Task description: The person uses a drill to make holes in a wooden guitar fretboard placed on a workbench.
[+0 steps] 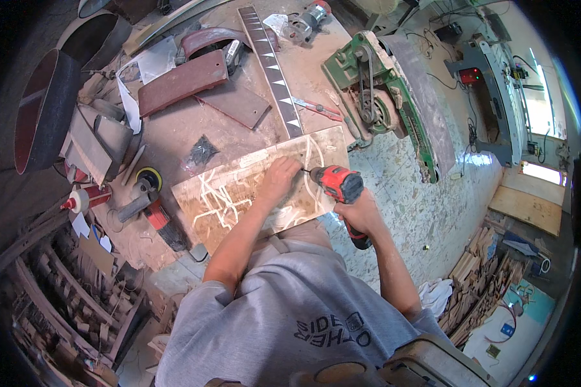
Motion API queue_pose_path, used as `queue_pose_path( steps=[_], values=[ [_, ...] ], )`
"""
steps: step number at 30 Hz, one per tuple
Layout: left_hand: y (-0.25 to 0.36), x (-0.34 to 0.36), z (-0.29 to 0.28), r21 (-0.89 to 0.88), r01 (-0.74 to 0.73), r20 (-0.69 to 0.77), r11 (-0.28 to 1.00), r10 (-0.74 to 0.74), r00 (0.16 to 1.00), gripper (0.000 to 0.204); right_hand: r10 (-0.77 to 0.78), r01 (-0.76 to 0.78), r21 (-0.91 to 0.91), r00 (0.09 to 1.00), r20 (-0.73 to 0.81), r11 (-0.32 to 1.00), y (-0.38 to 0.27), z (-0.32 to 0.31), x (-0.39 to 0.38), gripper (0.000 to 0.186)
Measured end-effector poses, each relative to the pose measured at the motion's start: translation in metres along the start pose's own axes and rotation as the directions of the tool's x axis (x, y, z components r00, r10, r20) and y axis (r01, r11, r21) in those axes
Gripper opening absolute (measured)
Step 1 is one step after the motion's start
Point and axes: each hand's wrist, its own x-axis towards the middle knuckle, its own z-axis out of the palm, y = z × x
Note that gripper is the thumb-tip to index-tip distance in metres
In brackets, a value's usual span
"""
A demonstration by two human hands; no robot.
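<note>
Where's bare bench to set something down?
Widest: between the triangle-patterned strip and green machine, beyond the pliers. Smaller: between the dark packet and reddish boards. Crowded: around the power tool and red bottle at left, and on the board near the left hand and drill.

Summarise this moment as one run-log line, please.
Right hand: gripping red-black drill | Left hand: over wooden board, close to drill's front end | Nearby: red-handled pliers, green belt machine

A dusty brown workbench (164,143) carries reddish boards (184,82), a black-and-white strip (270,72), pliers (321,109) and a red-and-black power tool (163,224). A wooden panel (240,183) overlaps its near edge.
</note>
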Motion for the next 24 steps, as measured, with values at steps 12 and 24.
queue_pose_path(
  steps=[12,24],
  values=[
    [0.004,0.003,-0.004,-0.044,0.039,0.015,0.998,-0.039,0.999,0.025,0.007,0.000,-0.160,0.999,0.041,0.987,-0.022,-0.004,0.006,0.027],
    [0.008,0.006,-0.005,-0.024,0.065,0.045,0.998,-0.064,0.997,0.019,0.004,0.006,-0.220,0.999,0.044,0.976,-0.013,0.001,0.013,0.034]
  ],
)
